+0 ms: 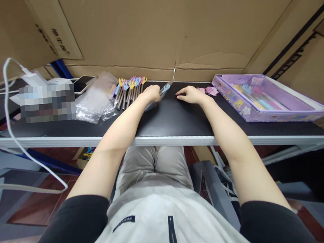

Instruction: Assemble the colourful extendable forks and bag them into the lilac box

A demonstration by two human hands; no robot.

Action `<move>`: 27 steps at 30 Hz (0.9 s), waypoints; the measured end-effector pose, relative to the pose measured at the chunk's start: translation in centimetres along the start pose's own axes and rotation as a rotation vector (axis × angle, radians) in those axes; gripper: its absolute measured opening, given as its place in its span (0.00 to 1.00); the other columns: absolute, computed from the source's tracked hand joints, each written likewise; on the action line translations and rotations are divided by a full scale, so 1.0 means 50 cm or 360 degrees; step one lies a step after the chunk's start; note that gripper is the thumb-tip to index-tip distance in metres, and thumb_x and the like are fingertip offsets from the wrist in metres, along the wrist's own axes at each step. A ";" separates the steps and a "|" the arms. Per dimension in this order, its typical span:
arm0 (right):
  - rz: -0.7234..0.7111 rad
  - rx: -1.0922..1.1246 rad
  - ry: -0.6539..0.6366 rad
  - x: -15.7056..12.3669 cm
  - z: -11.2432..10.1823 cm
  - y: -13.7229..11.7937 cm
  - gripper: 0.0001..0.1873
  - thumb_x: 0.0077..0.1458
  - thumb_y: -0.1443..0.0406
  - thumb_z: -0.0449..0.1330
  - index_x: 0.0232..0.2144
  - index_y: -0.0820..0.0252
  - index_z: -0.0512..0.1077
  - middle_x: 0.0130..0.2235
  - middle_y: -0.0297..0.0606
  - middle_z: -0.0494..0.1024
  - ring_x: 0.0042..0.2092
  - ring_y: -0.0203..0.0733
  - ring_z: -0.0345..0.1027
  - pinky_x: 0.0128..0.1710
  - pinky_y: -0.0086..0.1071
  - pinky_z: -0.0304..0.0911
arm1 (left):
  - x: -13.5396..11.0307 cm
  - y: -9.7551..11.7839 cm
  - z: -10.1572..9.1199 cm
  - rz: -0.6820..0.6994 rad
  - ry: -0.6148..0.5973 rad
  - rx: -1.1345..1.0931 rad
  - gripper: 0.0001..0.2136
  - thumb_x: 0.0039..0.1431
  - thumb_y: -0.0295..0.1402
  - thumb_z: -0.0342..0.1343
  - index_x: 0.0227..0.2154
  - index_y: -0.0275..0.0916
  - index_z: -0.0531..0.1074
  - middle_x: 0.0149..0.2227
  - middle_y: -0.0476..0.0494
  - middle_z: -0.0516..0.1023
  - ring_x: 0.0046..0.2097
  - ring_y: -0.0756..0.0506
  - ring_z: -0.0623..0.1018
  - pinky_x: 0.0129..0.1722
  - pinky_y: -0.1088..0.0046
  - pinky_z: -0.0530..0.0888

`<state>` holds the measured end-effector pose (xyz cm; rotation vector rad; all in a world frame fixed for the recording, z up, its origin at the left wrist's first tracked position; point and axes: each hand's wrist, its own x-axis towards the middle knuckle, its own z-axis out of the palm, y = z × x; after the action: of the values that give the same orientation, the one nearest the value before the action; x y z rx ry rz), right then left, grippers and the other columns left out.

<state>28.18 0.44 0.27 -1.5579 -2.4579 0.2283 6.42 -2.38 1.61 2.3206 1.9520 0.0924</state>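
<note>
My left hand is closed around a clear plastic bag with a blue claw-headed back scratcher inside; the claw end sticks out to the right of my fingers. Over the black tabletop, my right hand has its thumb and fingers apart and holds nothing. Just right of it lie small pink printed cards. Left of my left hand is a row of back scratchers with dark handles and yellow, blue and pink claw heads. Clear plastic bags are piled beside that row.
A purple open box holding several bagged back scratchers stands on the table's right. To the left are a phone and a white cable hanging past the table edge. Cardboard walls the back.
</note>
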 end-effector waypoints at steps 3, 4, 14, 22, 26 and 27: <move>0.0149 -0.0011 0.0120 -0.005 -0.015 0.016 0.22 0.65 0.65 0.59 0.57 0.61 0.82 0.59 0.44 0.82 0.63 0.54 0.76 0.69 0.45 0.66 | -0.004 -0.001 -0.005 -0.0015 0.0010 -0.0070 0.22 0.62 0.25 0.59 0.59 0.30 0.78 0.60 0.27 0.81 0.63 0.35 0.80 0.61 0.66 0.76; 0.0210 -0.0016 0.0181 -0.007 -0.021 0.025 0.22 0.65 0.65 0.58 0.57 0.62 0.82 0.59 0.46 0.82 0.62 0.55 0.76 0.69 0.46 0.66 | -0.006 -0.002 -0.007 -0.0021 0.0017 -0.0096 0.22 0.62 0.25 0.59 0.60 0.29 0.78 0.60 0.27 0.81 0.63 0.35 0.80 0.61 0.67 0.76; 0.1286 -0.0019 0.0748 -0.053 -0.070 0.143 0.25 0.66 0.74 0.52 0.60 0.79 0.76 0.62 0.65 0.77 0.67 0.59 0.71 0.66 0.43 0.66 | -0.013 -0.007 -0.022 0.0001 0.0131 -0.0107 0.19 0.62 0.23 0.58 0.55 0.30 0.81 0.57 0.31 0.83 0.60 0.38 0.81 0.60 0.68 0.75; 0.0845 -0.0254 0.0537 -0.021 -0.019 0.153 0.22 0.70 0.62 0.56 0.55 0.72 0.80 0.66 0.63 0.72 0.72 0.66 0.59 0.70 0.59 0.55 | -0.008 -0.014 -0.012 0.0023 0.0174 -0.0065 0.20 0.61 0.20 0.55 0.55 0.30 0.81 0.58 0.31 0.83 0.60 0.39 0.81 0.59 0.71 0.75; 0.0752 -0.0401 0.0400 0.003 0.002 0.145 0.25 0.71 0.59 0.54 0.54 0.75 0.79 0.67 0.68 0.69 0.73 0.72 0.53 0.71 0.71 0.44 | -0.008 -0.016 -0.011 0.0035 0.0174 -0.0048 0.21 0.62 0.20 0.55 0.56 0.32 0.81 0.58 0.32 0.83 0.61 0.39 0.81 0.60 0.70 0.74; 0.0733 -0.0379 0.0368 0.006 0.003 0.141 0.25 0.71 0.57 0.54 0.53 0.73 0.80 0.66 0.67 0.70 0.73 0.72 0.53 0.70 0.72 0.44 | -0.008 -0.016 -0.010 0.0044 0.0176 -0.0047 0.21 0.62 0.21 0.55 0.56 0.32 0.81 0.58 0.32 0.83 0.61 0.40 0.81 0.60 0.70 0.74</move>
<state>34.17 3.71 -1.58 -2.1050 -1.9825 -0.1717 5.52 -2.59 2.03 2.3717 1.9539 0.2552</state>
